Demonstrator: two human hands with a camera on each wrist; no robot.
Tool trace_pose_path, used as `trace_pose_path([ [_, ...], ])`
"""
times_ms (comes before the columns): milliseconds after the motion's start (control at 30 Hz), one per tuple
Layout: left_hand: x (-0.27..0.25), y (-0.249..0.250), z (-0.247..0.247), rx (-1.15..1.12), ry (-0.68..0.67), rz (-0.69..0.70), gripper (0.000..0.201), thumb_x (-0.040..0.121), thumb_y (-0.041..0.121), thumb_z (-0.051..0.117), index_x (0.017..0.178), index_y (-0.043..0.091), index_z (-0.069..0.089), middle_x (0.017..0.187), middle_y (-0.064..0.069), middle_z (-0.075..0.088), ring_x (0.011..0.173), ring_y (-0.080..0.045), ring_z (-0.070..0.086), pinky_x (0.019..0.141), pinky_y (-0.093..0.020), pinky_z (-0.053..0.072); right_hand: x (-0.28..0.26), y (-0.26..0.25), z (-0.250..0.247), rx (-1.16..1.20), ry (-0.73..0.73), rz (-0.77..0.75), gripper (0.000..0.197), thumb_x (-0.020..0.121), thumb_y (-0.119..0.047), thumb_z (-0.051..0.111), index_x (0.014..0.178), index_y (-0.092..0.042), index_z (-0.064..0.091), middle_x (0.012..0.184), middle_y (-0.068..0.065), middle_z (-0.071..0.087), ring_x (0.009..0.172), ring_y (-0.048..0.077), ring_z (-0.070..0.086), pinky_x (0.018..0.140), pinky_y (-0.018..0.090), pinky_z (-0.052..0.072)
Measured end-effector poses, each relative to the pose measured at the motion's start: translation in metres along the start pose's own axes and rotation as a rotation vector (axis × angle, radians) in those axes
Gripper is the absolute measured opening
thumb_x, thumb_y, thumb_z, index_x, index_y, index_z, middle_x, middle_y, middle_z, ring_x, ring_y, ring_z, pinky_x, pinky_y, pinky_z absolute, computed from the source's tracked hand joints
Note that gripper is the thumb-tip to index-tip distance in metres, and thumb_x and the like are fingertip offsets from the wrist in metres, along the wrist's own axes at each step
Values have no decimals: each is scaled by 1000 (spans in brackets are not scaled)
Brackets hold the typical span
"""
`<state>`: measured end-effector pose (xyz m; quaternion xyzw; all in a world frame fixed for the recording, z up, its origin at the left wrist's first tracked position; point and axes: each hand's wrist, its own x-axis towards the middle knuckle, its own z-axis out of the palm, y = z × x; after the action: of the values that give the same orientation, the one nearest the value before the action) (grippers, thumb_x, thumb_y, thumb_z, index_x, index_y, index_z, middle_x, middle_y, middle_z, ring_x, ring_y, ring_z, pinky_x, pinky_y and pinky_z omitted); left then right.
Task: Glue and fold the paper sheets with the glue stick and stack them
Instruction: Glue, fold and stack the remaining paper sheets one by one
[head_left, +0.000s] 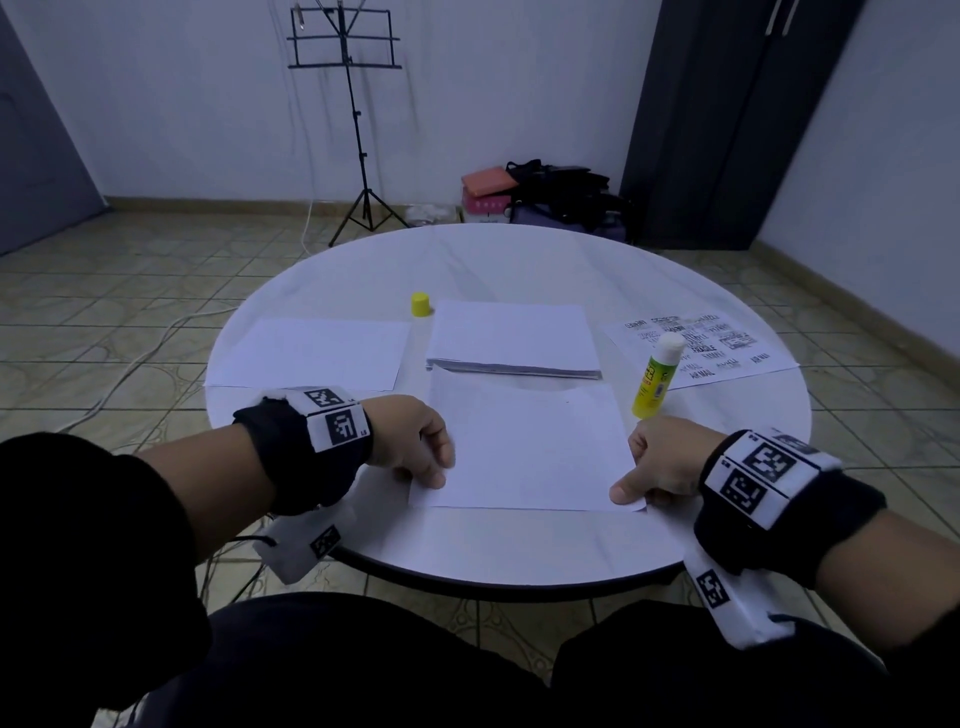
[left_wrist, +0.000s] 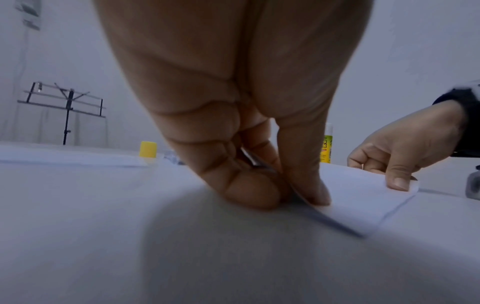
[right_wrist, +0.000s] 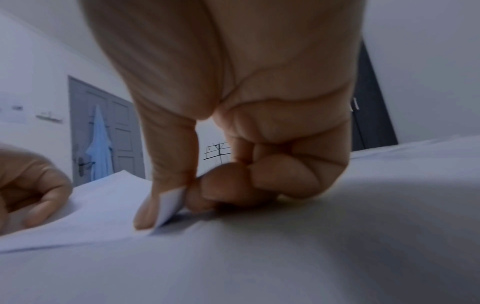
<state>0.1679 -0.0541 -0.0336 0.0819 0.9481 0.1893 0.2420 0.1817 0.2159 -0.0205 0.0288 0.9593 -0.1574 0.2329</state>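
- Early in the task, by the look of it: sheet (head_left: 530, 447) lying flat near the table (head_left: 519, 545) edge, near corners just being lifted; no fold visible yet, glue on it impossible to tell.
- Left hand (head_left: 415, 441) pinching the near-left corner, right hand (head_left: 660, 462) pinching the near-right corner, thumbs on top.
- Stack (head_left: 514, 338) behind, single paper (head_left: 311, 353) to the left.
- Glue stick (head_left: 655, 376) upright, uncapped, right of the sheet; cap (head_left: 421, 304) well apart.
- Sheet's long axis hard to judge.
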Motion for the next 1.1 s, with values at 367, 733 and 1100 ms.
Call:
trace_pose_path([
  [367,6,56,-21,676,-214,-140,33,81,37,70,108,18,63,86,-2,61,79,-17,57,63,-20,44,0,-2,-12,-127,-67,-50,75,70,-15,79,135,-26,43,79,-9,51,66,11,54,63,22,46],
  [733,24,145,31,559,-53,181,97,81,59,64,152,19,11,156,-7,18,141,-26,24,111,-39,25,15,-10,-21,-411,-90,-92,104,58,-41,86,142,-21,28,138,1,49,127,25,47,103,39,42],
  [1100,5,23,-17,617,-109,-55,112,63,62,77,149,20,17,154,5,20,140,-24,28,112,-42,29,10,-15,-16,-439,-69,-46,91,68,-33,81,139,-14,27,124,2,53,108,25,56,91,35,49],
])
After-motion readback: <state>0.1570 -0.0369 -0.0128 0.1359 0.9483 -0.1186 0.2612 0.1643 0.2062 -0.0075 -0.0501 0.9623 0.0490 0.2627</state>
